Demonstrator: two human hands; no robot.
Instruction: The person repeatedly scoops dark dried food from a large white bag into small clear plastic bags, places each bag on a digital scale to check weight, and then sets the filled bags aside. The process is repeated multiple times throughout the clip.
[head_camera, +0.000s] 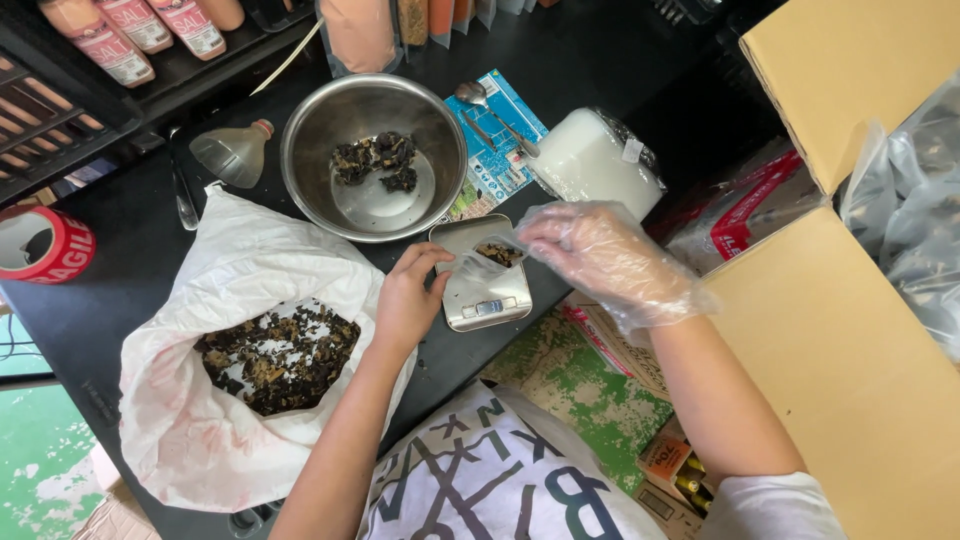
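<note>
Bare left hand (408, 300) pinching small clear pouch (487, 262) over steel scale (480, 275), gloved right hand (590, 252) fingers together at pouch mouth, steel bowl (315, 160) far, white sack (200, 400) left on bench (130, 260)

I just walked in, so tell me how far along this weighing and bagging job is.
Done: some dark dried pieces sit in the metal bowl. In hand: the left hand holds a small clear pouch on the scale while the gloved right hand fills it. Left: the white sack is far from empty.
</note>
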